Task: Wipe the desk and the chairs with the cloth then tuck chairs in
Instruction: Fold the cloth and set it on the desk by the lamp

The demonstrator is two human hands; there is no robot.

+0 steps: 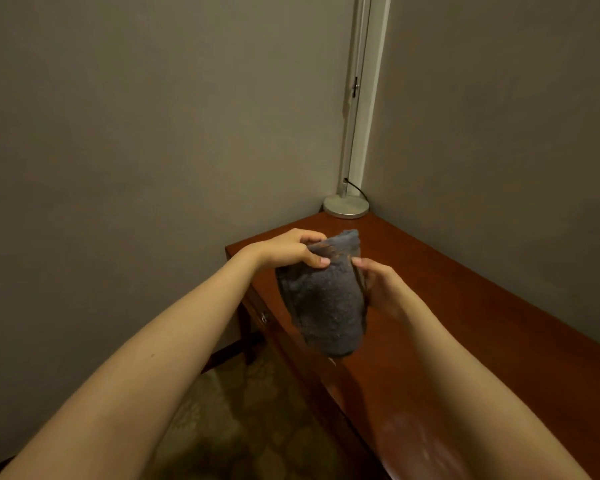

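A dark grey terry cloth [326, 299] hangs folded in the air above the front edge of a reddish-brown wooden desk [465, 323]. My left hand [288, 249] pinches its upper left corner between thumb and fingers. My right hand [378, 284] grips its right edge, fingers curled behind the fabric. The cloth's lower end dangles just over the desk top. No chair is in view.
A silver lamp base [346, 205] with a thin pole and black cord stands in the desk's far corner, where two grey walls meet. A drawer knob [264, 317] shows on the desk front. Patterned carpet [243, 410] lies below on the left.
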